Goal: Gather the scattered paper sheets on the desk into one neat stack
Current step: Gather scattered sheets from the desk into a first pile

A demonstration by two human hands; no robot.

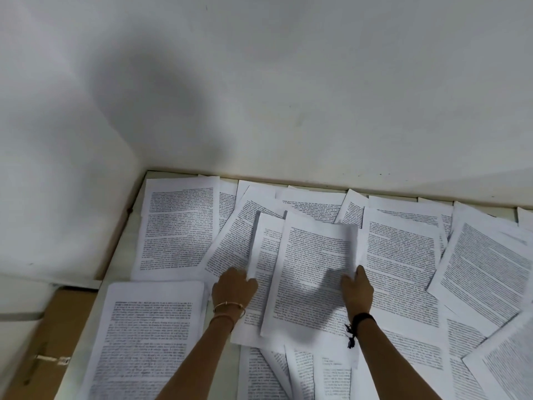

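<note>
Bare left hand (234,287) fingers pinching thin printed sheet (264,255), right hand (357,290) fingers gripping lifted rectangular top sheet (311,264)

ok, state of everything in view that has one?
left grip: pinches left edge of second sheet.
right grip: pinches right edge of top sheet.
top sheet: partly raised, overlapping second sheet.
second sheet: under top sheet, skewed.
scattered sheets: flat, overlapping, unstacked.
lower-left pile: flat, edges roughly aligned.
cardboard box: looks shut.
</note>
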